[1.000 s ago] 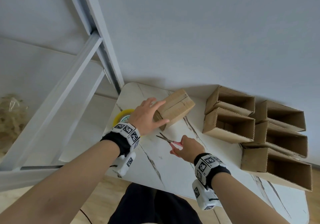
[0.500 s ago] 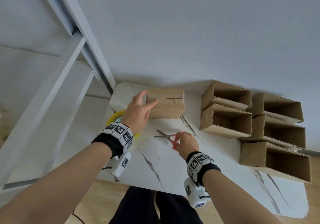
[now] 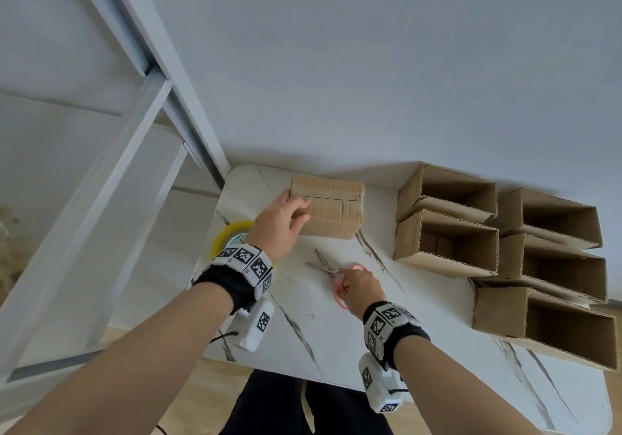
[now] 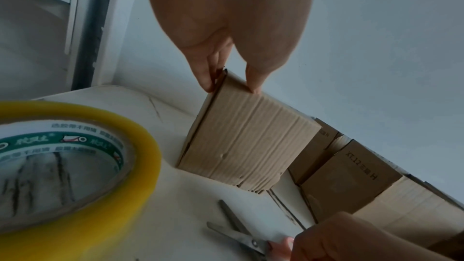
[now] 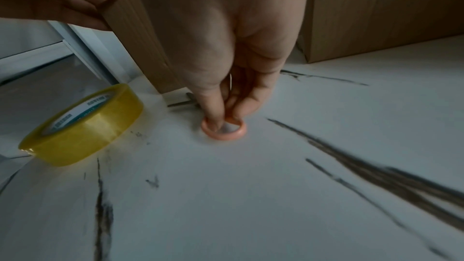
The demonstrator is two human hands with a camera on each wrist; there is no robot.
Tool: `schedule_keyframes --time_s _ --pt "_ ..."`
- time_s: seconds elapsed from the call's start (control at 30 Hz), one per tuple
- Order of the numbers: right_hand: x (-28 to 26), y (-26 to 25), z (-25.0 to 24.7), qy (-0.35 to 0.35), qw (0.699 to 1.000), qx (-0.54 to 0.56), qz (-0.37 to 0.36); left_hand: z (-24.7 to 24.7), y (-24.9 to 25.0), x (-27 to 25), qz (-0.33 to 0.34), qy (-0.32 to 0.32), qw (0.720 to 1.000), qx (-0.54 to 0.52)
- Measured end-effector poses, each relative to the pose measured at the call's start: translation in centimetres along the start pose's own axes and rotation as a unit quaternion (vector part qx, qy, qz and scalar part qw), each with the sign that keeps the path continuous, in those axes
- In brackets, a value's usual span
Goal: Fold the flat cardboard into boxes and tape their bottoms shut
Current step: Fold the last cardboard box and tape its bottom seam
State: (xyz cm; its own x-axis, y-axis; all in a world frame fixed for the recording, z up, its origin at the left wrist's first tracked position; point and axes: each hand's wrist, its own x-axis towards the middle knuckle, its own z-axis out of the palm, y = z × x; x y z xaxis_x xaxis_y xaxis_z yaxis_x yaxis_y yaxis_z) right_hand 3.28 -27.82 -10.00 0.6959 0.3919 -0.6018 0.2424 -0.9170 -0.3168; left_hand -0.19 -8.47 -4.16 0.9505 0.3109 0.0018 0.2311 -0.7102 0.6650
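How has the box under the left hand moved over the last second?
Yes. The box has turned from skewed to square with the wall and shifted back toward the table's far edge, gripped by the left hand.

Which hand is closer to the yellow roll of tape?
The left. The left hand grips the brown cardboard box right beside the yellow roll of tape; its wrist passes over the roll. The right hand is farther away, at the pink-handled scissors.

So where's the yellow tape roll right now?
In the head view the yellow tape roll lies on the marble table, at its left edge, partly hidden under the left hand, beside the cardboard box.
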Motion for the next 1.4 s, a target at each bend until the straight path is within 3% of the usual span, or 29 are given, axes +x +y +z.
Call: schedule_keyframes --time_s 0.1,0.17,0.23,0.33,0.4,0.53,0.67,0.83,0.9,1.0,1.17,1.3,1.4 --pt "-0.4 -0.1 -0.5 -0.005 1.0 0.001 -0.006 0.0 0.0 0.0 0.001 -0.005 1.0 0.01" --pt "-0.7 -0.3 -1.2 0.029 0.999 -0.017 0.0 -0.2 0.1 -0.1 -0.006 -0.014 0.999 0.03" --pt "-1.0 -0.6 -2.2 0.145 0.989 -0.004 -0.013 -0.4 0.3 -0.1 -0.002 -0.019 0.998 0.068" --pt "-0.5 -1.3 -3.6 0.355 0.929 0.008 -0.104 -0.5 0.8 -0.2 0.048 -0.053 0.987 0.145" --pt "0.0 -2.2 -4.6 0.395 0.908 -0.014 -0.143 -0.5 1.0 -0.1 0.065 -0.089 0.974 0.196" --pt "0.7 -4.1 -6.1 0.314 0.922 -0.073 -0.214 -0.3 0.9 0.2 0.07 -0.126 0.949 0.28" --pt "1.5 -4.6 -6.5 0.208 0.939 -0.131 -0.242 0.1 0.2 0.6 0.076 -0.147 0.931 0.324" --pt "1.7 -3.2 -6.4 0.22 0.946 -0.052 -0.232 0.2 -0.1 0.0 0.05 -0.173 0.93 0.32" --pt "1.6 -3.5 -6.8 0.187 0.96 0.004 -0.209 0.4 0.6 0.2 0.007 -0.18 0.95 0.253" --pt "1.3 -4.6 -7.6 0.144 0.97 0.128 -0.152 0.5 1.6 0.9 -0.082 -0.181 0.978 0.067" --pt "1.4 -5.3 -7.6 0.091 0.953 0.276 -0.081 0.6 1.3 2.2 -0.198 -0.143 0.965 -0.099" --pt "2.2 -5.3 -8.0 0.083 0.918 0.387 -0.02 1.2 1.5 3.6 -0.281 -0.086 0.948 -0.124" --pt "3.2 -5.7 -7.8 0.112 0.903 0.414 0.005 1.5 1.6 4.3 -0.303 -0.071 0.945 -0.1"
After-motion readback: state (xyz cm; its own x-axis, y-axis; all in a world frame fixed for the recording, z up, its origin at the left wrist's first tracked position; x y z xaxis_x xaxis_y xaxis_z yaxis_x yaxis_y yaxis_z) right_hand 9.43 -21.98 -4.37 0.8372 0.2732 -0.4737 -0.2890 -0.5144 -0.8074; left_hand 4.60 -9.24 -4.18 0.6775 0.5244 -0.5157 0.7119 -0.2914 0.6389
